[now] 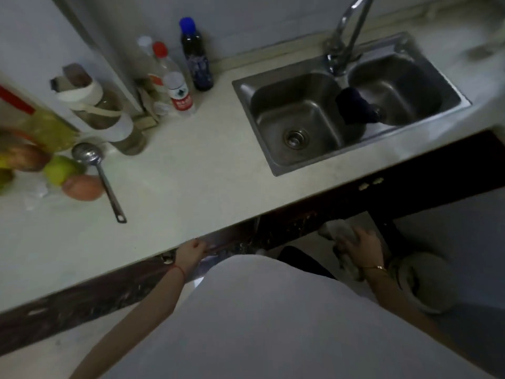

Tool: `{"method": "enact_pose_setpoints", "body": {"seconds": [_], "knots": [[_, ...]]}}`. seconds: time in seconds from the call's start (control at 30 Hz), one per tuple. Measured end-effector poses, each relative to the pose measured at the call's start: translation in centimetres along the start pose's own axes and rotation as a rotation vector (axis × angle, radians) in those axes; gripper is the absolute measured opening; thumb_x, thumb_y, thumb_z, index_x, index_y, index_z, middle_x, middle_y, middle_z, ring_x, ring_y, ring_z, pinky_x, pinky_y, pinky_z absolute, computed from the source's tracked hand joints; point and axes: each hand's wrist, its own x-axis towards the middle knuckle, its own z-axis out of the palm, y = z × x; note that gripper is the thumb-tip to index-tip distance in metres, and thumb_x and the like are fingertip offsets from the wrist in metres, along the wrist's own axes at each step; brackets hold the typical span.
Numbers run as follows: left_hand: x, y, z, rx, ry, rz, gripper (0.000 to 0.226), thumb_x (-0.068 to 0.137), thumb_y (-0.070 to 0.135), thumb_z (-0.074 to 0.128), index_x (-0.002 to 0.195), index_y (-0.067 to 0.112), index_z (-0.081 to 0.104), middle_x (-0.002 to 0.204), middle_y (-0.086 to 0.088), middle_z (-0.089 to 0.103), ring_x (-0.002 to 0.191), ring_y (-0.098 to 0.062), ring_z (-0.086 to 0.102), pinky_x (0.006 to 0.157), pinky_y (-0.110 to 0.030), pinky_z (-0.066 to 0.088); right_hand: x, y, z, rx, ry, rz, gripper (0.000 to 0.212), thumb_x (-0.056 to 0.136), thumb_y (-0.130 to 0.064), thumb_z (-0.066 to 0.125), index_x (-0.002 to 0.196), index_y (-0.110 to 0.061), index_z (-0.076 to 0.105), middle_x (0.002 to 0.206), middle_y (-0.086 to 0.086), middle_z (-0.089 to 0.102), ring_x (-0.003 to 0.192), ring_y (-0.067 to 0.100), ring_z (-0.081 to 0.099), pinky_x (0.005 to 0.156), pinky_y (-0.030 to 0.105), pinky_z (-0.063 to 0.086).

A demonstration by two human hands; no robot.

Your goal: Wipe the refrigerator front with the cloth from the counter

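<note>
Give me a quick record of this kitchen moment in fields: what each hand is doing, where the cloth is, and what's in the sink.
left hand: fingers curled at the counter front edge
right hand: gripping the cloth below counter level
cloth: off the counter, bunched in the right hand
sink: double basin, dark rag draped over the divider
refrigerator front: not clearly in view

Ahead of the left hand [190, 252] the table [191, 170] lay bare and passable. Left of that lane a ladle [99, 176], fruit [68, 173] and bottles [177, 72] crowded; right of it, the sink [344, 105] blocked the way.
</note>
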Motion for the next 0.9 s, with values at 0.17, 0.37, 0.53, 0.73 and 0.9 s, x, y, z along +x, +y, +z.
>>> {"method": "enact_pose_setpoints", "body": {"seconds": [0.17,0.37,0.53,0.73,0.9], "knots": [[-5.8,7.4,-2.0,-0.161,0.188,0.037,0.026,0.095,0.019,0.056,0.075,0.016,0.072,0.063,0.009,0.071,0.063,-0.002,0.069,0.058,-0.009,0.052,8.1,-12.2,-3.7,-0.049,-0.002,-0.440,0.040,0.091,-0.029,0.065,0.128,-0.012,0.063,0.120,0.024,0.058,0.105,0.044,0.055,0.093,0.050,0.048],[-5.1,11.3,-4.5,-0.194,0.528,0.137,0.014,0.092,0.016,0.058,0.096,0.014,0.072,0.091,-0.003,0.074,0.083,-0.019,0.068,0.077,-0.027,0.052,15.8,-27.7,-2.1,-0.162,-0.086,-0.881,0.048,0.095,-0.039,0.063,0.139,-0.024,0.051,0.125,0.015,0.050,0.110,0.032,0.048,0.102,0.045,0.045],[-3.7,13.0,-4.6,-0.189,0.569,0.082,0.016,0.093,0.015,0.057,0.102,0.012,0.070,0.093,-0.005,0.072,0.082,-0.016,0.063,0.077,-0.022,0.045,19.4,-35.9,2.5,-0.354,-0.200,-1.027,0.051,0.099,-0.042,0.054,0.146,-0.025,0.043,0.136,0.016,0.043,0.120,0.035,0.043,0.108,0.045,0.037],[-1.9,13.3,-4.3,-0.228,0.586,0.024,0.015,0.093,0.015,0.057,0.100,0.010,0.070,0.095,-0.007,0.073,0.085,-0.022,0.067,0.080,-0.030,0.054,22.0,-36.9,7.0,-0.431,-0.407,-0.945,0.052,0.102,-0.035,0.048,0.151,-0.022,0.037,0.146,0.017,0.039,0.129,0.039,0.039,0.116,0.046,0.028],[-1.4,14.1,-4.5,-0.264,0.583,0.011,0.017,0.094,0.018,0.056,0.102,0.012,0.070,0.100,-0.007,0.073,0.086,-0.018,0.065,0.080,-0.027,0.051,22.3,-36.3,5.3,-0.132,-0.381,-0.894,0.050,0.097,-0.045,0.050,0.138,-0.016,0.055,0.140,0.012,0.056,0.131,0.033,0.048,0.117,0.044,0.034]]}}
